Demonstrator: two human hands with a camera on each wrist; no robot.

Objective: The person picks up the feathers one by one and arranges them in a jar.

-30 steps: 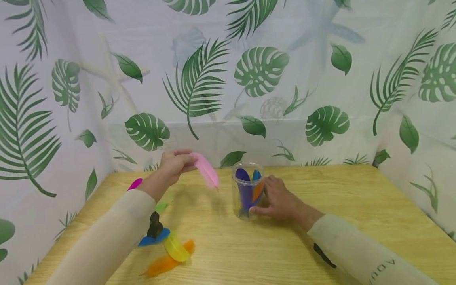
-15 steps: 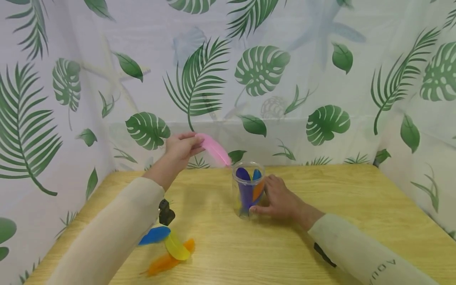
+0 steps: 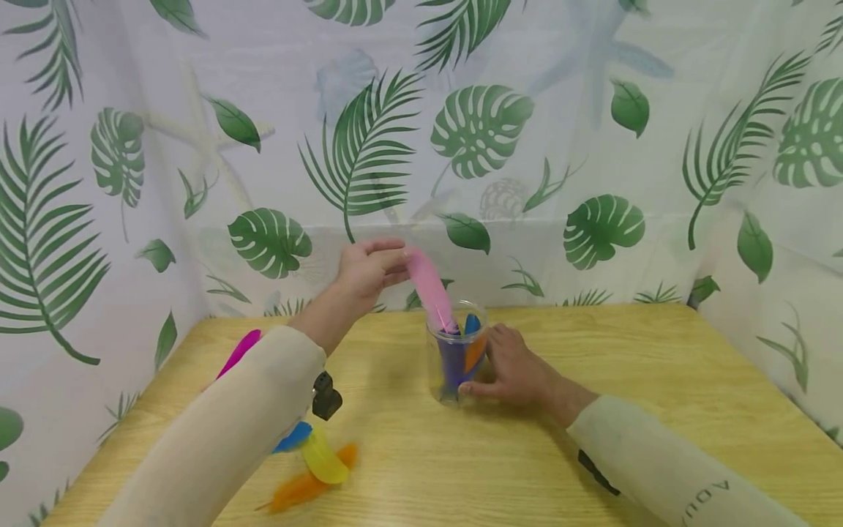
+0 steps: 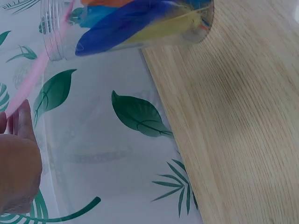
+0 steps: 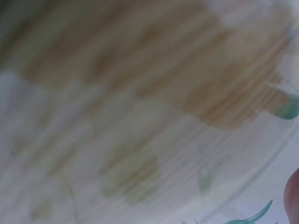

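Note:
My left hand [image 3: 370,274] pinches a pink feather [image 3: 430,287] by its upper end. The feather slants down, and its lower end is inside the mouth of a clear jar [image 3: 437,377]. Inside the jar stand a purple feather [image 3: 452,359], a blue feather [image 3: 472,323], an orange feather [image 3: 474,353] and some yellow. My right hand [image 3: 516,369] holds the jar from the right, thumb low at the front and fingers round the side. In the left wrist view, the pink feather [image 4: 29,83] crosses the jar's rim. The right wrist view is mostly blurred.
On the wooden table [image 3: 593,468] at left lie a magenta feather [image 3: 240,353], a blue feather [image 3: 294,438], a yellow feather [image 3: 323,457] and an orange feather [image 3: 299,490]. My left sleeve [image 3: 224,432] partly covers this area. A leaf-patterned curtain [image 3: 527,271] stands behind the table.
My left hand has moved right with the pink feather, rising and then lowering the feather's end into the jar. My right hand and the jar have stayed in place.

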